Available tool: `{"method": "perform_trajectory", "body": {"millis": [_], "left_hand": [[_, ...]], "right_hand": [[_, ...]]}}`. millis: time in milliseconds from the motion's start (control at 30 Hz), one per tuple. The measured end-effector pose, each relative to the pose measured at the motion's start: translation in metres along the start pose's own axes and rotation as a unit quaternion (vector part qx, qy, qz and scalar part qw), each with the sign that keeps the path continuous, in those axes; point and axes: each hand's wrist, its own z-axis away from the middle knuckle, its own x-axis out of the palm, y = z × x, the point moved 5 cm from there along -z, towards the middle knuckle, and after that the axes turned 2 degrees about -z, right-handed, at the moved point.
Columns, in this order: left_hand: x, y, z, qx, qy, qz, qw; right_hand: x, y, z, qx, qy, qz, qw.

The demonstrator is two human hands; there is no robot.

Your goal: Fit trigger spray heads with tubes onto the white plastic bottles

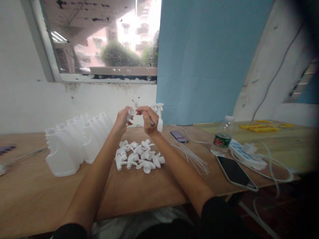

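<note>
Above the wooden table, my left hand [121, 120] is closed around a white spray trigger head [131, 113], its round collar facing my right hand. In my right hand [151, 120] is a slim pen-like tool [152, 122], gripped between the fingers with its dark end sticking out near the palm; its exact kind is unclear. The tool's other end points up beside the trigger head, and I cannot tell whether they touch. Below both hands lies a loose pile of white spray trigger heads [138, 155]. Several white translucent bottles [62, 157] stand in rows to the left.
Behind my right hand stand white spray bottles [159, 121] with triggers fitted. To the right lie thin white tubes [190, 156], a small phone [179, 136], a water bottle [221, 141], a larger phone [236, 172] and a power strip [245, 156] with cables. Yellow items [259, 127] lie farther back.
</note>
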Motion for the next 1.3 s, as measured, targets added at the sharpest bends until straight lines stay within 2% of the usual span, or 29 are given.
{"method": "perform_trajectory", "body": {"millis": [100, 167, 267, 367, 433, 467, 533, 600, 700, 833, 1033, 1300], "left_hand": [[-0.007, 0.008, -0.001, 0.069, 0.015, -0.108, 0.992], [-0.014, 0.014, -0.001, 0.096, 0.032, -0.195, 0.975], [-0.028, 0.027, 0.002, 0.136, 0.084, -0.287, 0.944], [-0.040, 0.042, 0.006, 0.166, 0.122, -0.339, 0.918], [-0.047, 0.052, 0.009, 0.179, 0.138, -0.364, 0.904], [-0.050, 0.057, 0.011, 0.184, 0.146, -0.373, 0.898], [-0.056, 0.065, 0.014, 0.189, 0.157, -0.383, 0.890], [-0.061, 0.071, 0.017, 0.191, 0.165, -0.386, 0.887], [-0.065, 0.076, 0.020, 0.199, 0.170, -0.385, 0.885], [-0.067, 0.076, 0.021, 0.206, 0.171, -0.387, 0.883], [-0.064, 0.076, 0.021, 0.207, 0.160, -0.390, 0.883], [-0.063, 0.074, 0.020, 0.186, 0.150, -0.429, 0.871]], "right_hand": [[-0.014, -0.008, -0.006, -0.020, 0.021, 0.041, 0.999], [-0.033, -0.014, -0.010, -0.018, 0.050, 0.085, 0.995], [-0.073, -0.016, -0.011, -0.003, 0.103, 0.132, 0.986], [-0.121, -0.001, 0.003, 0.039, 0.172, 0.084, 0.981], [-0.155, 0.023, 0.024, 0.104, 0.236, -0.004, 0.966], [-0.170, 0.038, 0.038, 0.159, 0.260, -0.047, 0.951], [-0.196, 0.070, 0.072, 0.293, 0.311, -0.108, 0.897], [-0.213, 0.095, 0.108, 0.422, 0.340, -0.132, 0.830], [-0.226, 0.115, 0.143, 0.500, 0.321, -0.133, 0.794], [-0.232, 0.130, 0.163, 0.542, 0.297, -0.113, 0.778], [-0.236, 0.145, 0.169, 0.541, 0.270, -0.042, 0.796], [-0.231, 0.158, 0.173, 0.539, 0.165, 0.085, 0.822]]}}
